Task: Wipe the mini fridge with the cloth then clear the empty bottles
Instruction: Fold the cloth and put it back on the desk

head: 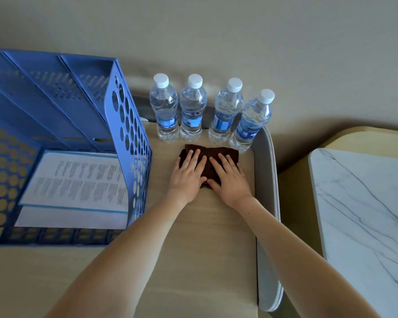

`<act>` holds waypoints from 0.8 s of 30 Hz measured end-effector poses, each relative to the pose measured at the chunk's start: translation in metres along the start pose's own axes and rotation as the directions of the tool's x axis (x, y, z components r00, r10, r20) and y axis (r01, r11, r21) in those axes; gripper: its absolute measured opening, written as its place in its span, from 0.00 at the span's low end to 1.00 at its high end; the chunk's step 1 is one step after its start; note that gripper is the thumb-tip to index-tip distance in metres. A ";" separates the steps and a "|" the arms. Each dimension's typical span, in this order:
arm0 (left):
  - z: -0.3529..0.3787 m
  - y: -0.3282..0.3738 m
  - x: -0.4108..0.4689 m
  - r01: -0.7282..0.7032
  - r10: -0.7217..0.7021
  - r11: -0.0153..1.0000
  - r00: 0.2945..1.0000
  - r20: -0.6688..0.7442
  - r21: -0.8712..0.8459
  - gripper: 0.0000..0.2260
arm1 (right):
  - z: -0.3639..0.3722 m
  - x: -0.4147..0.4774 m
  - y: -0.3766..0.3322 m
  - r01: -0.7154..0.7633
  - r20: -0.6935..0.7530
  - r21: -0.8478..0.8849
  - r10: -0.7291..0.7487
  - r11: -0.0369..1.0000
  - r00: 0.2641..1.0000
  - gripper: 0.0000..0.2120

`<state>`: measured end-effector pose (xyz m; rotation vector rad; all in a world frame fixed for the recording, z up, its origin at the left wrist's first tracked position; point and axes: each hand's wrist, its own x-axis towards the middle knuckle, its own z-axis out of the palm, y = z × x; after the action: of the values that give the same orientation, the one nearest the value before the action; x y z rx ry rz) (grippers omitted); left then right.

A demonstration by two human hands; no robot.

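Observation:
A dark brown cloth [209, 157] lies flat on the beige top of the mini fridge [193, 237]. My left hand [189, 174] and my right hand [230, 177] both press on it with straight fingers, side by side. Just beyond the cloth, several clear plastic bottles [193, 106] with white caps and blue labels stand upright in a row along the wall. The fridge's grey door edge [265, 203] runs down the right side.
A blue perforated file rack [83, 125] holding printed papers [74, 187] takes up the left of the fridge top. A white marble-patterned table [365, 214] stands to the right, across a gap. A beige wall rises behind the bottles.

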<state>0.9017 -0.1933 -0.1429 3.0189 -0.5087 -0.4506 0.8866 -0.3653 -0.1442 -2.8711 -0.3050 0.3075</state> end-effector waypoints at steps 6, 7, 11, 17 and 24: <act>-0.024 0.002 -0.007 -0.024 0.025 1.000 0.999 0.022 -0.013 0.29 | -0.016 -0.003 -0.007 -0.020 0.033 0.057 0.018 0.998 0.999 0.32; -0.030 0.002 -0.011 -0.047 0.047 0.998 0.999 -0.018 -0.032 0.28 | -0.022 -0.007 -0.011 -0.038 0.002 0.118 0.038 0.992 0.999 0.31; -0.056 0.005 -0.052 -0.071 0.051 0.994 0.972 -0.231 -0.080 0.20 | -0.048 -0.049 -0.031 -0.001 -0.245 0.249 0.064 0.969 0.967 0.22; -0.062 0.022 -0.160 -0.167 0.078 0.976 0.870 -0.488 -0.141 0.15 | -0.055 -0.152 -0.071 0.094 -0.491 0.196 0.014 0.976 0.871 0.13; 0.004 0.050 -0.267 -0.164 0.086 0.969 0.924 -0.371 -0.183 0.13 | 0.012 -0.275 -0.106 -0.036 -0.297 0.189 0.092 0.981 0.950 0.16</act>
<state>0.6431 -0.1535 -0.0681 2.7482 -0.5783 0.0601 0.6016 -0.3250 -0.0786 -2.6963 -0.1185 -0.0962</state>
